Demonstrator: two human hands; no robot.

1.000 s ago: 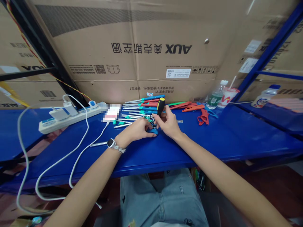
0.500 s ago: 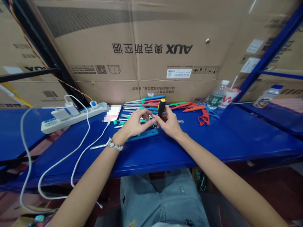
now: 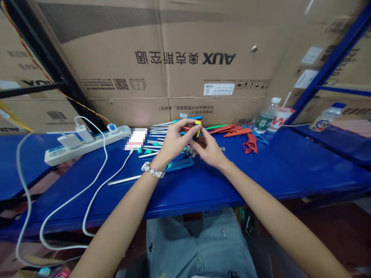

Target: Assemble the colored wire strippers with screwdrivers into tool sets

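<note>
Both of my hands meet above the tools at the middle of the blue table. My left hand has its fingers closed on the upper part of a black and yellow screwdriver handle. My right hand wraps round the same handle from the right, lower down. The handle stands upright, and fingers hide most of it. Beneath and behind my hands lie metal-shafted tools with blue and green handles. A blue-handled tool lies just in front of them. Red cutters lie to the right.
A white power strip and loose white cables are at the left. At the back right stand a green-labelled bottle and a red and white cup. A large cardboard box walls the back.
My left hand has moved up and right, from beside the screwdriver onto the upper part of its handle. My right hand stays round it. The view has shifted slightly.
</note>
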